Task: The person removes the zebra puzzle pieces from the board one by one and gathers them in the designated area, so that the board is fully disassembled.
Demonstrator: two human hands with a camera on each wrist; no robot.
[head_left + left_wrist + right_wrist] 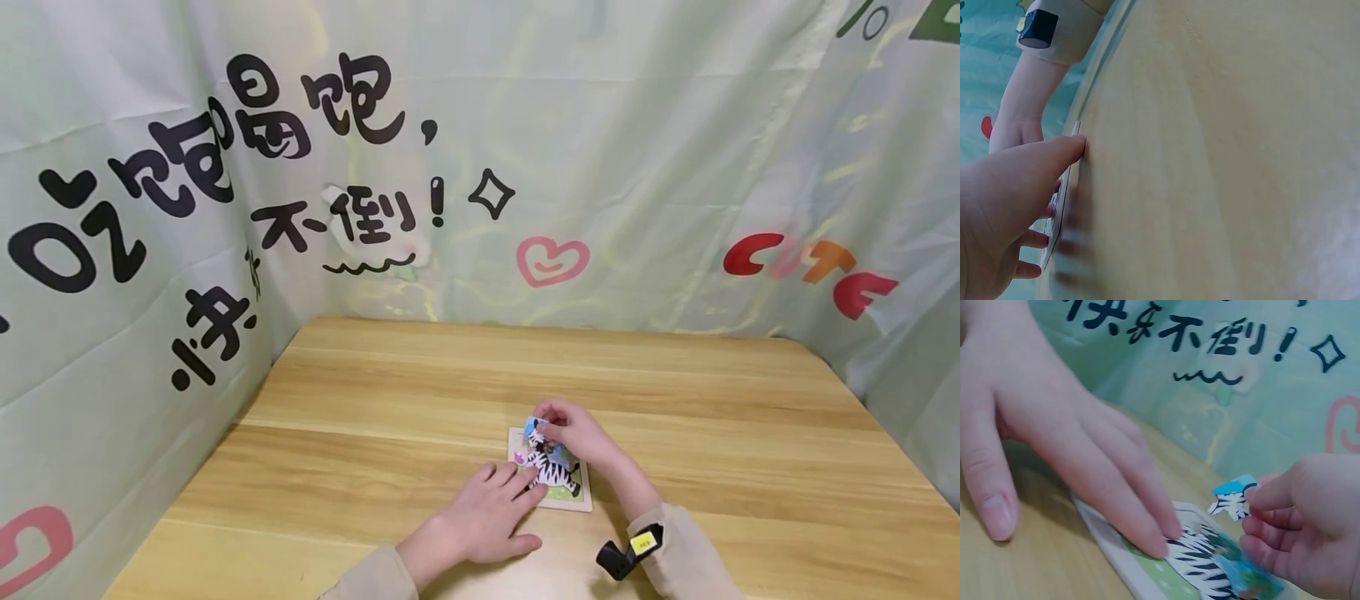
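Note:
A zebra jigsaw puzzle in a pale-rimmed tray (566, 505) lies on the table between my hands. My right hand (576, 431) pinches a puzzle piece (1232, 497) with blue sky and black-and-white stripes between thumb and fingers, tilted up over the tray's far side. Below it, the striped zebra body (1200, 565) and some blue-green picture area show in the tray. My left hand (491, 510) lies spread, its fingertips touching the tray's near left part and the picture. In the left wrist view the tray appears nearly edge-on beyond the left thumb (1063, 153).
The wooden table (375, 400) stretches out around the tray. Behind and to the left hangs a pale printed curtain (465, 125) with black lettering, meeting the table's back edge. A black wrist camera (622, 557) sits at the right sleeve.

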